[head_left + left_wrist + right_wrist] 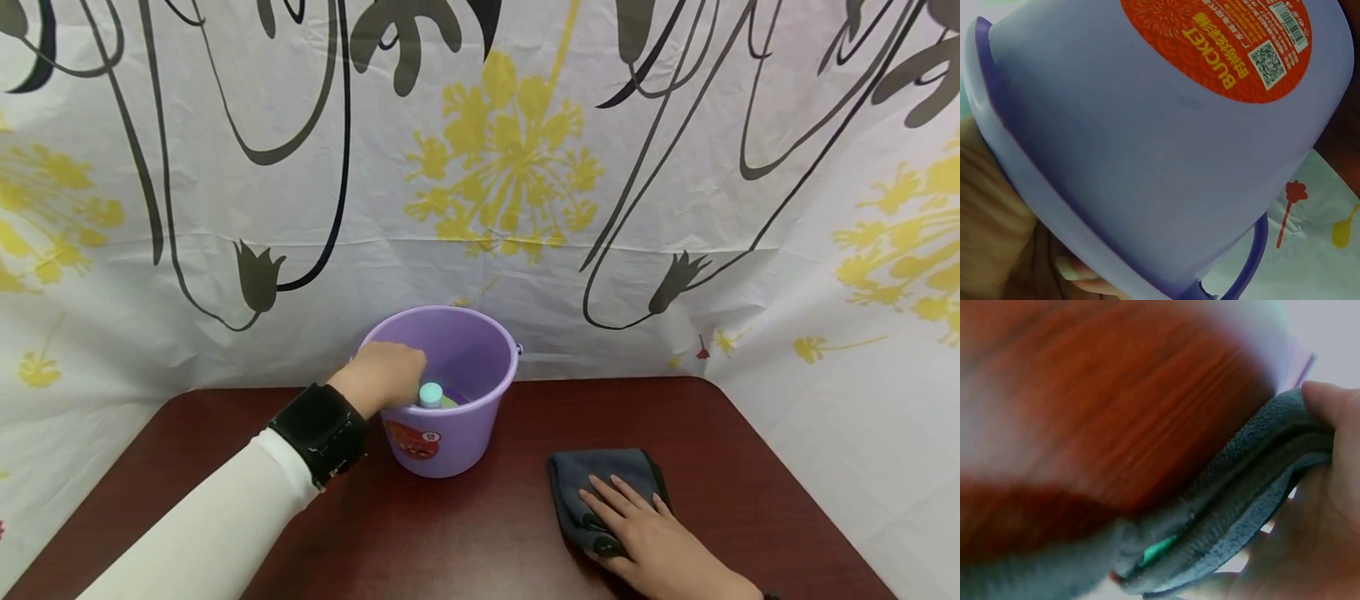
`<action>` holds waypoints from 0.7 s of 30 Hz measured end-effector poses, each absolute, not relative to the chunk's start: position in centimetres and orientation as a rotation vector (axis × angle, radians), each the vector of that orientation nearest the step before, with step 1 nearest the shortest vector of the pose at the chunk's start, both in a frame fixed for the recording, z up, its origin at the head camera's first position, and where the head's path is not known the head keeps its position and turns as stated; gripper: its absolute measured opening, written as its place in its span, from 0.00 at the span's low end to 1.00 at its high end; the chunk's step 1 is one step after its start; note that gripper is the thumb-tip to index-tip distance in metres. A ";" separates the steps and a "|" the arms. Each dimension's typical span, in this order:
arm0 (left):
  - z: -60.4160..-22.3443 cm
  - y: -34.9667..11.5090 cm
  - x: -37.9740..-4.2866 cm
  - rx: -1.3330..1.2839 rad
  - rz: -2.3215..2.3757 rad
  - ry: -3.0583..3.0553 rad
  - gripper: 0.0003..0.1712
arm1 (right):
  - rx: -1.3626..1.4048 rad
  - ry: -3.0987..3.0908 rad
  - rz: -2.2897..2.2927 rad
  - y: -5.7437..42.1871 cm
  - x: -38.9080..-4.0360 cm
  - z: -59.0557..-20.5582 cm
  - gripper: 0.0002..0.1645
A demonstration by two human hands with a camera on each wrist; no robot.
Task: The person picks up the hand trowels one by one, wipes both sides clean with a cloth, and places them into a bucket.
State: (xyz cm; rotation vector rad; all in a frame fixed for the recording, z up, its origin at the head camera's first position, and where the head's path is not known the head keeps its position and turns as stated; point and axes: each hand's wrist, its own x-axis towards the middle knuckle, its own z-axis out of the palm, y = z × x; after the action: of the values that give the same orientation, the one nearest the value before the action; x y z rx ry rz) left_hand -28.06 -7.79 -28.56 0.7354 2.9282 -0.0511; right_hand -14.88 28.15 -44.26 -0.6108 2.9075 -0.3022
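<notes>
1. Step in hand: a reach into the bucket (450,400) is judged to be under way. The left hand (386,375) is placed over the near-left rim, its fingers bent down inside the wall; in the left wrist view a fingertip (1072,270) is seen below the rim.
2. Grip, left: whether the bottle (431,394) is actually held cannot be told, since the fingers are hidden behind the knuckles and the wall. The hand is seen just beside the bottle's pale cap.
3. Grip, right: the right hand (645,533) is laid flat on the cloth (592,483), fingers nearly straight and spread. In the right wrist view the thumb (1329,403) is seen at the edge of the folded layers, so a light pinch at that edge is possible.
4. Next move, as judged: a firm hold on the bottle would be called for, then a straight lift clear of the rim, with the bucket kept from tipping.
5. Containers: the bucket is stood upright at the back middle of the table (750,467), its handle down. One bottle is contained in it, upright or nearly so; only the cap and a little green below it are shown.
6. The cloth is lain on the table to the right of the bucket, well apart from it.
</notes>
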 end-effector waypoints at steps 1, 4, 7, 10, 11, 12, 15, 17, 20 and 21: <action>-28.6 -7.8 -28.1 0.738 -0.052 2.928 0.04 | -0.601 2.912 -0.313 28.1 -14.9 -44.3 0.45; -28.5 -7.8 -28.0 0.742 -0.059 2.930 0.05 | -0.585 2.917 -0.336 28.0 -14.9 -44.4 0.50; -28.4 -8.1 -28.1 0.751 -0.051 2.927 0.06 | -0.582 2.905 -0.350 27.8 -14.9 -44.5 0.53; -28.3 -8.4 -28.1 0.767 -0.050 2.927 0.09 | -0.567 2.885 -0.370 27.6 -14.8 -44.4 0.55; -28.2 -8.5 -28.2 0.771 -0.045 2.927 0.10 | -0.557 2.875 -0.381 27.5 -14.8 -44.3 0.55; -28.2 -8.6 -28.2 0.775 -0.042 2.929 0.10 | -0.546 2.867 -0.388 27.5 -14.7 -44.2 0.56; -27.8 -8.8 -28.2 0.768 -0.015 2.927 0.11 | -0.518 2.849 -0.399 27.3 -14.6 -43.8 0.57; -27.5 -8.9 -28.1 0.756 0.008 2.924 0.10 | -0.512 2.844 -0.396 27.2 -14.5 -43.5 0.57; -27.1 -9.3 -27.9 0.745 0.041 2.925 0.07 | -0.513 2.836 -0.393 26.9 -14.4 -43.2 0.56; -26.9 -9.4 -27.8 0.744 0.055 2.925 0.08 | -0.513 2.832 -0.394 26.8 -14.4 -43.0 0.56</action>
State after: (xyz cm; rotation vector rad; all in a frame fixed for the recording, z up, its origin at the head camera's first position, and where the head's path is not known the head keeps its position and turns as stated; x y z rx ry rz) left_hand -27.76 -9.44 -26.93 0.7444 2.9250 0.0551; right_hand -14.38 26.82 -43.02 -0.5130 2.8320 -0.3941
